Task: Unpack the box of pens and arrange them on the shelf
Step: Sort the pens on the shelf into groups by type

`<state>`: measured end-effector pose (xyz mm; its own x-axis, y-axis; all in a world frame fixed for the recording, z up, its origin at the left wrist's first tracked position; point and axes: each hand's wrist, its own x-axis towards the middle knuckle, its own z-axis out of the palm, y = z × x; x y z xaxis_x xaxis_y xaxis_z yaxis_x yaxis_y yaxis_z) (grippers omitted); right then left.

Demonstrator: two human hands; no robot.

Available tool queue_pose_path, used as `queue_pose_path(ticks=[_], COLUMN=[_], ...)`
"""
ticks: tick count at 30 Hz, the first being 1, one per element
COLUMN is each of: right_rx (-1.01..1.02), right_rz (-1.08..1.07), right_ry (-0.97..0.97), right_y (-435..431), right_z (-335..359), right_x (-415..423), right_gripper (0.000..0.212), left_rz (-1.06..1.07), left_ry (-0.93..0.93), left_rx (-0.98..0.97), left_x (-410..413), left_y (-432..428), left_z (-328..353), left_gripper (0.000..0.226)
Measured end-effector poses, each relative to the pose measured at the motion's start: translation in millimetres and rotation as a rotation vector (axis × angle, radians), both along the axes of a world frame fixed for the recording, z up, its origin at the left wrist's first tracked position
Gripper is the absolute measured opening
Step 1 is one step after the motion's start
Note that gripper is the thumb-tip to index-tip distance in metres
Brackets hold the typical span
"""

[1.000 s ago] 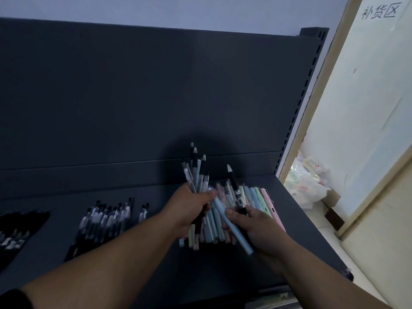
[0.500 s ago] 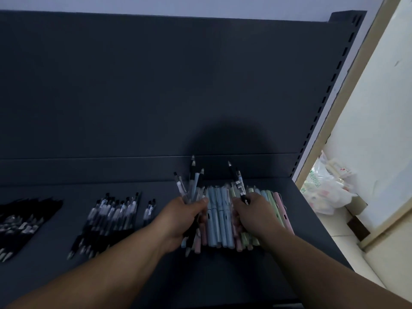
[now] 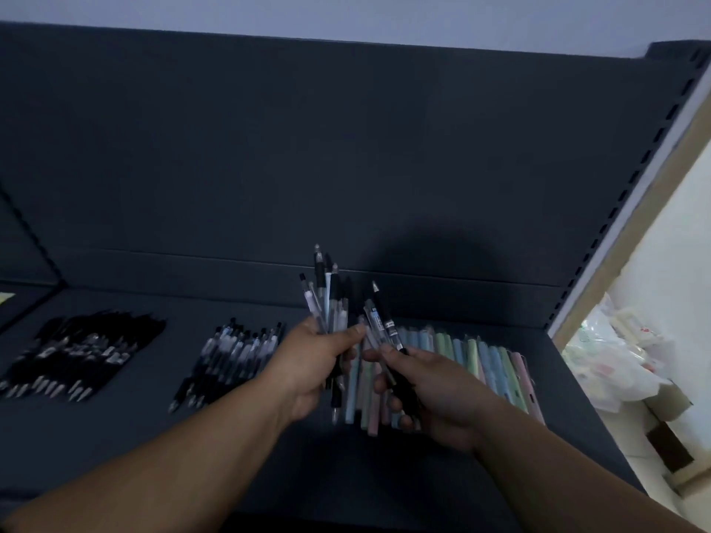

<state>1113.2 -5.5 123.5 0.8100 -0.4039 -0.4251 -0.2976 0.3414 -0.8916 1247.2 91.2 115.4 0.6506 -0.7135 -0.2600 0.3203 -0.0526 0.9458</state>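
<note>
Dim slate-grey metal shelving filled the view: a flat matte back panel point(image 3: 346, 148), a smooth shelf deck point(image 3: 115, 436) under it, and a slotted upright post point(image 3: 654, 167) along the right edge. Pale wall point(image 3: 346, 13) showed above.

Left hand point(image 3: 311, 363) was raised over the middle of the deck, fingers and thumb clenched round a fanned bundle of slim clear and black pens point(image 3: 327, 302) with the tips pointing up toward the back panel. Right hand point(image 3: 434, 394) was just beside it, fingers curled round a couple of thin pens point(image 3: 388, 321), one black-barrelled and one clear, angled up and to the left. The two hands were near each other; contact between them could not be told.

On the deck under and behind the right hand lay a tight row of pastel pens point(image 3: 484, 359) in blue, green and pink, matte and straight-sided, running to near the right edge. Left of centre was a slanted cluster of clear-barrelled pens with black grips point(image 3: 234, 352). Toward the left edge lay a wider patch of glossy black pens point(image 3: 88, 348).

Bare deck showed along the front edge and in strips between the three groups.

Beyond the right edge, crinkled white plastic bags point(image 3: 608, 359) sat on a pale floor; detail there was blurred.
</note>
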Motion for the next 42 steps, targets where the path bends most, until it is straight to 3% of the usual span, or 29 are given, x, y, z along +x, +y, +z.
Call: queue_pose_path(ticks=[10,18,27,32,36,42], right_rx=[0.015,-0.006,-0.104,-0.076,-0.062,-0.282], right_rz=[0.195,0.190,-0.069,-0.273,-0.295,-0.292], right_ry=[0.042,0.021,0.064,0.072,0.129,0.310], right_y=[44.3,83.2,130.7,148.1,160.1,159.5], right_z=[-23.5,-26.5,-36.8,-44.1,-47.6,-41.5], right_x=[39.1,75.3,142.7,167.2,176.1,170.5], right_gripper=[0.022,0.021,0.017,0.020,0.025,0.023], left_rz=[0.244,0.359,0.222,0.045,-0.070,-0.180], left_ry=[0.057,-0.135,-0.226,-0.293,-0.268,-0.219], left_rx=[-0.018,0.015,0.080,0.237,0.301,0.297], left_x=[22.4,62.0,131.1,163.5,173.0,176.3], left_y=[72.1,102.0,140.4,156.3,160.3,154.8], left_z=[-9.9,-17.4,-22.1,-32.5,-44.1,-49.1], left_gripper=[0.023,0.028,0.022,0.024,0.023,0.023])
